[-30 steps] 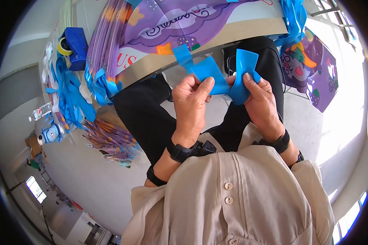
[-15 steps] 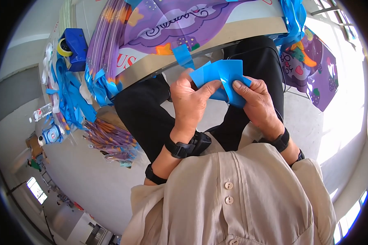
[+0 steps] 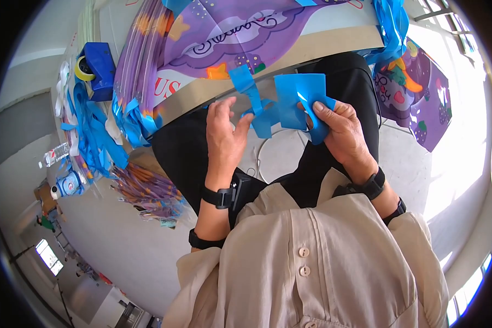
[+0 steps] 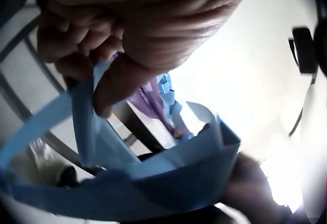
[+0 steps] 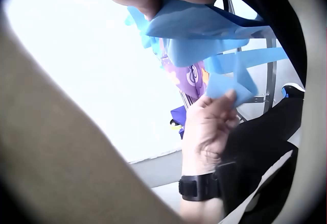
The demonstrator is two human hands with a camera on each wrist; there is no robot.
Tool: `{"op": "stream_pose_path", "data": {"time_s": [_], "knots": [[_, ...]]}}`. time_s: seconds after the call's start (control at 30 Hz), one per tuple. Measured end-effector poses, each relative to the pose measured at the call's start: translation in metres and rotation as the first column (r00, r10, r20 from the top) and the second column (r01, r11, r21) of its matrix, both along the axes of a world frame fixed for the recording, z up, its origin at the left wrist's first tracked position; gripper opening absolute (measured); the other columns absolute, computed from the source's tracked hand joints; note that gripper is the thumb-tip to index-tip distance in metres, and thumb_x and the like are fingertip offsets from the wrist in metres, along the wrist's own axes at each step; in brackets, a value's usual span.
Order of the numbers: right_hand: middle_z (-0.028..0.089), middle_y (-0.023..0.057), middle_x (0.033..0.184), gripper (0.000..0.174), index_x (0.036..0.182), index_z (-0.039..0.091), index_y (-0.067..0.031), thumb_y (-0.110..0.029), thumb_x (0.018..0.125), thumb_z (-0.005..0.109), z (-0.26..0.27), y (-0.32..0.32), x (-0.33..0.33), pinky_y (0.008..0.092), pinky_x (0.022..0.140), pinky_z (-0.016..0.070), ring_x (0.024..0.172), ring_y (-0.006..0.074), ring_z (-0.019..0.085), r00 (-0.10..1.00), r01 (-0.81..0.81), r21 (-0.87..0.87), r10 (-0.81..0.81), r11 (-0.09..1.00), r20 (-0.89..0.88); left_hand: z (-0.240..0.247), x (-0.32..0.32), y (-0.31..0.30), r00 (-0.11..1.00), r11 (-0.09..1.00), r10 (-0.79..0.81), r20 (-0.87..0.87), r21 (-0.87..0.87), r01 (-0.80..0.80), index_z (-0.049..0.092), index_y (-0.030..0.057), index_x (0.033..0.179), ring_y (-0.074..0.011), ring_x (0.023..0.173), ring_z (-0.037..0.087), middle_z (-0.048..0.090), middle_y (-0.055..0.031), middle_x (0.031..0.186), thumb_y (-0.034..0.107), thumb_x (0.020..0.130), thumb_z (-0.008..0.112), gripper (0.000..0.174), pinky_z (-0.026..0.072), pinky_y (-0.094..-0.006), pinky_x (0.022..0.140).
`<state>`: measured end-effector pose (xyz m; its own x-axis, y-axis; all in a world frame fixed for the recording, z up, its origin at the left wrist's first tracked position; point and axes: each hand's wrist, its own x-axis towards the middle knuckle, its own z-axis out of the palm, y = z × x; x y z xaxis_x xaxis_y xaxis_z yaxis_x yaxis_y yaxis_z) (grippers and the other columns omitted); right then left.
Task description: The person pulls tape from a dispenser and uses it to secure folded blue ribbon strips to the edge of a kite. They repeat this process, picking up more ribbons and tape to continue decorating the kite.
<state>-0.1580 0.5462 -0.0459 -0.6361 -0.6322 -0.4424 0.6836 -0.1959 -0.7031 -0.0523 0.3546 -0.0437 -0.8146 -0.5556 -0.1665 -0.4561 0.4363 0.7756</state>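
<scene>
A glossy light-blue strip [image 3: 293, 93], flat and bent into folds and loops, spans the space between both hands above the lap. My right hand [image 3: 349, 134] grips its right end, thumb on top, with a loop hanging below the fingers. To the left, my left hand [image 3: 224, 134] pinches another part between thumb and fingers, as the left wrist view shows with the strip [image 4: 168, 183] looping under the hand. In the right wrist view the left hand [image 5: 209, 127] pinches a folded blue piece. A narrower blue length rises from there toward the table edge.
A purple printed sheet [image 3: 240, 46] lies on the table ahead, beside pleated purple stacks [image 3: 139, 54]. At left are a blue tape dispenser [image 3: 103, 71] and tangled blue strips [image 3: 93, 126]. More blue strips [image 3: 392, 24] and a purple sheet [image 3: 413, 93] hang at right.
Both hands came close together over the folded blue strip, then my left hand moved left, away from the right one. The strip now stretches between them. My right hand kept its grip.
</scene>
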Motion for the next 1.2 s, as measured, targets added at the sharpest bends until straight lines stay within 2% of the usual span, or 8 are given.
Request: {"op": "stream_pose_path", "data": {"time_s": [0.03, 0.17, 0.23, 0.57, 0.63, 0.67, 0.8, 1.2], "knots": [[0.067, 0.0064, 0.088, 0.019, 0.095, 0.067, 0.0011, -0.014, 0.09, 0.056, -0.003, -0.003, 0.0, 0.0236, 0.071, 0.0475, 0.071, 0.0086, 0.058, 1.0, -0.001, 0.003, 0.001, 1.0, 0.001, 0.0, -0.002, -0.001, 0.984, 0.992, 0.062, -0.169, 0.123, -0.042, 0.057, -0.004, 0.094, -0.0205, 0.08, 0.058, 0.061, -0.0113, 0.086, 0.016, 0.073, 0.074, 0.033, 0.0467, -0.0278, 0.065], [0.067, 0.0063, 0.084, 0.018, 0.094, 0.067, 0.0011, -0.014, 0.09, 0.056, -0.011, -0.025, -0.007, 0.0227, 0.069, 0.0495, 0.07, 0.0081, 0.06, 0.999, -0.048, 0.026, 0.049, 0.998, -0.007, -0.002, -0.03, 0.02, 0.945, 0.797, 0.253, -0.206, 0.598, -0.083, 0.058, -0.0013, 0.093, -0.008, 0.07, 0.056, 0.061, -0.0081, 0.081, 0.003, 0.074, 0.071, 0.023, 0.0443, -0.0208, 0.06], [0.063, 0.0001, 0.073, 0.018, 0.089, 0.066, 0.0009, -0.014, 0.09, 0.057, -0.014, -0.036, -0.012, 0.0186, 0.057, 0.0454, 0.062, 0.003, 0.055, 0.999, -0.005, 0.096, 0.01, 0.995, -0.047, -0.019, -0.041, 0.027, 0.918, 0.804, 0.326, -0.227, 0.577, -0.143, 0.057, 0.0002, 0.088, -0.0054, 0.062, 0.053, 0.06, -0.0038, 0.076, -0.002, 0.074, 0.068, 0.018, 0.0427, -0.0194, 0.057], [0.062, 0.0024, 0.084, 0.016, 0.087, 0.061, 0.0039, -0.009, 0.09, 0.053, -0.02, -0.048, -0.024, 0.0216, 0.064, 0.0438, 0.072, 0.0065, 0.053, 0.936, 0.031, 0.226, 0.051, 0.974, -0.347, -0.055, -0.063, 0.027, 0.846, 0.861, 0.429, -0.317, 0.428, -0.276, 0.056, -0.0005, 0.081, -0.0075, 0.061, 0.052, 0.057, -0.0023, 0.07, -0.002, 0.076, 0.064, 0.009, 0.0433, -0.0217, 0.056], [0.061, 0.0076, 0.097, 0.01, 0.091, 0.058, 0.0053, -0.003, 0.086, 0.054, -0.007, -0.049, -0.023, 0.025, 0.068, 0.0451, 0.075, 0.0141, 0.056, 0.678, 0.029, 0.345, 0.235, 0.938, -0.696, -0.056, -0.062, 0.029, 0.832, 0.825, 0.48, -0.277, 0.465, -0.321, 0.058, -0.0011, 0.082, -0.0078, 0.062, 0.053, 0.059, -0.0034, 0.071, -0.001, 0.076, 0.064, 0.008, 0.0436, -0.0218, 0.057], [0.057, 0.013, 0.112, 0.012, 0.092, 0.056, 0.0054, 0.002, 0.08, 0.056, -0.01, -0.048, -0.024, 0.0306, 0.071, 0.0475, 0.082, 0.0264, 0.06, 0.617, -0.032, 0.367, 0.308, 0.93, -0.724, -0.056, -0.062, 0.029, 0.833, 0.825, 0.48, -0.276, 0.465, -0.322, 0.058, -0.0011, 0.082, -0.0078, 0.062, 0.053, 0.059, -0.0034, 0.071, -0.001, 0.076, 0.064, 0.008, 0.0436, -0.0218, 0.057], [0.051, 0.0175, 0.125, 0.01, 0.083, 0.051, 0.0043, 0.006, 0.073, 0.055, -0.013, -0.049, -0.021, 0.0396, 0.073, 0.049, 0.093, 0.0394, 0.057, 0.425, -0.077, 0.5, 0.482, 0.863, -0.766, -0.055, -0.063, 0.03, 0.847, 0.855, 0.459, -0.267, 0.39, -0.34, 0.061, -0.0025, 0.086, -0.0064, 0.063, 0.053, 0.061, -0.0028, 0.074, 0.004, 0.076, 0.069, 0.014, 0.0434, -0.02, 0.055], [0.047, 0.0199, 0.13, 0.016, 0.085, 0.055, 0.0054, 0.007, 0.069, 0.057, -0.014, -0.054, -0.028, 0.041, 0.074, 0.0511, 0.097, 0.0398, 0.058, 0.158, -0.037, 0.588, 0.586, 0.808, -0.795, -0.06, -0.062, 0.035, 0.819, 0.874, 0.457, -0.346, 0.343, -0.343, 0.062, -0.0019, 0.084, -0.0087, 0.068, 0.055, 0.062, -0.0027, 0.077, 0.002, 0.073, 0.072, 0.015, 0.0465, -0.022, 0.062]]}}
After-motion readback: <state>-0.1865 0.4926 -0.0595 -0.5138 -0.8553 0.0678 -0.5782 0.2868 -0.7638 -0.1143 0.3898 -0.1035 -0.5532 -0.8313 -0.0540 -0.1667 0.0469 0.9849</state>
